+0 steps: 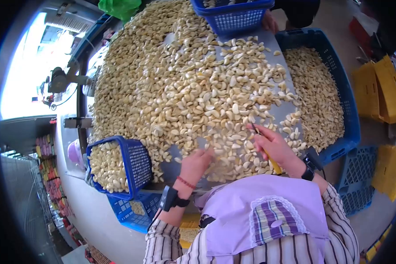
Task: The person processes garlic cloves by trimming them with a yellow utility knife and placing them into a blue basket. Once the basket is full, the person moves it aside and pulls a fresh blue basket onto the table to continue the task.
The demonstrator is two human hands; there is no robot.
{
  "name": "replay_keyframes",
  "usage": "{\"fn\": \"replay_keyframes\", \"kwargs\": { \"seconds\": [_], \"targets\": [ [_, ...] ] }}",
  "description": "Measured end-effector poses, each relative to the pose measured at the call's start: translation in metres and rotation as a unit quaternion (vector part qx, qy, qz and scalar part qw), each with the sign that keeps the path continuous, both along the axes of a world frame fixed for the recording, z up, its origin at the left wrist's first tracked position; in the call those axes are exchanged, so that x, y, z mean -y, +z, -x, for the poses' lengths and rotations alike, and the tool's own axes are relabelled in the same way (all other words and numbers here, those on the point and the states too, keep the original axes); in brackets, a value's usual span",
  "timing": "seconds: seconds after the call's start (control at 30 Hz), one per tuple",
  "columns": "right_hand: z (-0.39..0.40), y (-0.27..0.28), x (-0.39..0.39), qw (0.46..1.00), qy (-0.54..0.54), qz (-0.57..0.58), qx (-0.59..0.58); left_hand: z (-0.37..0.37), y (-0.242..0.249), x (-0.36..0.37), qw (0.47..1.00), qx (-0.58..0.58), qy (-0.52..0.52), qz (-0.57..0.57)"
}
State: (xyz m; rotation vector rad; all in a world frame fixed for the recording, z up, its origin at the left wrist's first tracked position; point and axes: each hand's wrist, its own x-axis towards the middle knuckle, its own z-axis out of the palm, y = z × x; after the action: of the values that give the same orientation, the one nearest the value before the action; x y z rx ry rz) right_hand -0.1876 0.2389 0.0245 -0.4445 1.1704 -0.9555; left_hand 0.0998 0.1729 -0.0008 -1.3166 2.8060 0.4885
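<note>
Pale cashew nuts [198, 92] are spread in a thick layer over a grey metal table [273, 48]. My right hand [275, 147] is closed around a small knife [272, 163] with a yellow handle, its dark thin blade pointing up and left above the nuts. My left hand [196, 167] is low over the cashews near the table's front edge. Its fingertips are smeared by motion, so whether they pinch a nut cannot be made out.
A blue basket [138, 163] of cashews sits at the table's left corner. On the right stands a large blue crate [350, 110] filled with nuts. Across the table another blue basket [237, 20] rests beside another person's hand [269, 22]. Yellow crates [378, 90] lie at far right.
</note>
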Motion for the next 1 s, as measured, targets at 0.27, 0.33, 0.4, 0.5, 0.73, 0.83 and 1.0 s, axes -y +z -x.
{"fn": "replay_keyframes", "kwargs": {
  "seconds": [0.27,0.33,0.4,0.5,0.73,0.83,1.0],
  "targets": [
    [0.005,0.002,0.0,1.0,-0.01,-0.013,0.005,-0.01,0.034,0.016,0.628,-0.473,0.195,-0.587],
    [0.005,-0.004,0.0,0.999,-0.043,-0.015,0.0,-0.018,0.039,0.023,0.45,-0.7,0.176,-0.527],
    [0.004,-0.002,0.002,0.999,-0.037,-0.013,0.004,-0.038,0.039,0.044,0.5,-0.706,0.278,-0.418],
    [0.003,-0.001,0.002,0.999,-0.02,-0.023,-0.009,-0.044,0.021,0.08,0.871,-0.41,0.247,-0.108],
    [0.001,0.0,-0.002,0.999,0.014,0.004,-0.036,-0.034,0.002,0.077,0.895,-0.31,0.286,-0.142],
    [-0.009,0.018,0.001,0.988,0.068,0.087,-0.11,0.005,0.038,0.05,0.67,-0.463,0.406,-0.415],
    [-0.024,0.038,0.004,0.931,0.183,0.208,-0.237,0.049,0.057,0.02,0.662,-0.442,0.347,-0.496]
  ]
}}
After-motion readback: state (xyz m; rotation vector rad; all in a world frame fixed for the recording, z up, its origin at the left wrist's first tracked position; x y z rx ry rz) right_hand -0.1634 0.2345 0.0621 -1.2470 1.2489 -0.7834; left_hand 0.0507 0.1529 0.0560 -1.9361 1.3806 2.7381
